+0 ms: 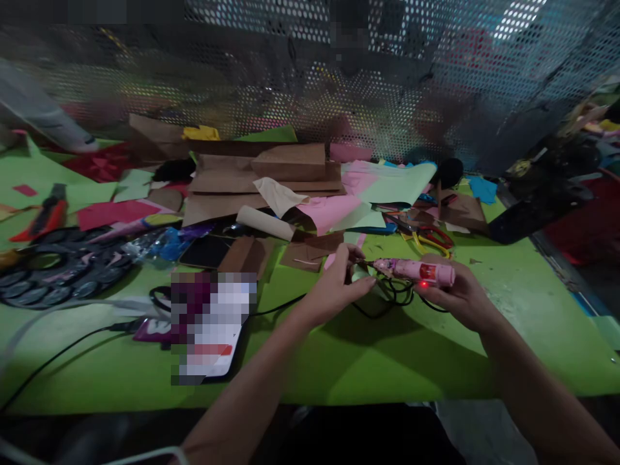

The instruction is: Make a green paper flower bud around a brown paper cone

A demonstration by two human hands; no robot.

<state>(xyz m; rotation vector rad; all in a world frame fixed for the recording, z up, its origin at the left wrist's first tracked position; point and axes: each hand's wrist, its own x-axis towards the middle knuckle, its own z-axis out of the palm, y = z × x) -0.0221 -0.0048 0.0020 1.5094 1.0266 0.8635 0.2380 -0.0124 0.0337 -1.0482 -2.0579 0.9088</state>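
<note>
My right hand (450, 290) is wrapped round a pink pen-shaped electric tool (404, 271) lying level in its grip. A clear window near the tool's back end shows orange-red, and a small red light glows below it. The tool's dark, narrow tip points left, to the fingers of my left hand (343, 281). Those fingers pinch a small curled piece of pale green paper (359, 272), partly hidden by the hand. The tip is at or very close to the paper; I cannot tell if they touch. A looped black cord (400, 294) lies under the tool.
A phone (223, 349) lies left of my forearm. Brown cardboard (290, 165), pink paper (327, 213), a cardboard tube (265, 223) and yellow-and-red-handled scissors (436, 239) crowd the back. Orange-handled pliers (48, 216) and a dark round tray (62, 274) are far left. Perforated metal (290, 84) stands behind the green table (368, 374).
</note>
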